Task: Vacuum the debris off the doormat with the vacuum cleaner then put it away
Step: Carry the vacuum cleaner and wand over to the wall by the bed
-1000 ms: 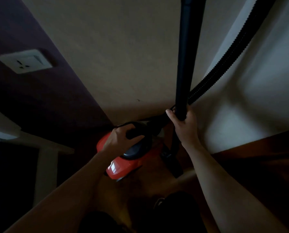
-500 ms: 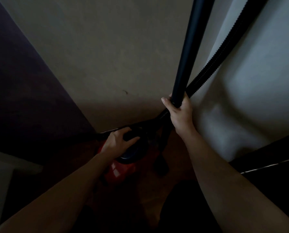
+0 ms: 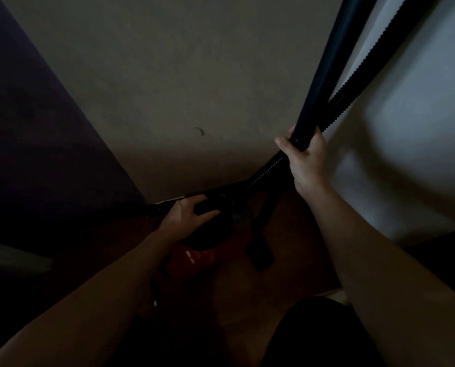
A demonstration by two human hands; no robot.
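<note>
Dim corner, low light throughout. Beige wall (image 3: 168, 75) filled the middle of the view, matte and plain. Dark purple wall (image 3: 22, 133) ran down the left side and met the beige one at a corner. On the right stood a white panel (image 3: 411, 133), brighter than the rest, with soft shadows across it; wall or door, couldn't tell. All three surfaces came down onto a patch of reddish-brown wooden floor (image 3: 295, 266), mostly in shadow. A pale white ledge (image 3: 12, 260) stuck in at the lower left edge.

Both forearms reached in from the bottom. Black wand (image 3: 324, 75) ran steeply from the top right edge down toward the floor corner. Ribbed black hose (image 3: 353, 94) ran just beside it on the right, passed behind the right hand and carried on down to the vacuum cleaner (image 3: 202, 254). The vacuum was low in the corner where the walls met the floor: red canister body, black domed top. Resting on the floor or just above it, couldn't tell. The wand's dark nozzle (image 3: 260, 255) was just right of the canister, low over the floor.

Right hand (image 3: 304, 162) was wrapped round the wand, thumb out on the left side, fingers curled behind. Left hand (image 3: 186, 214) was curled round the black carry handle (image 3: 207, 207) on the canister's top. Small dark curved scuff mark (image 3: 199, 131) on the beige wall above the left hand.
</note>
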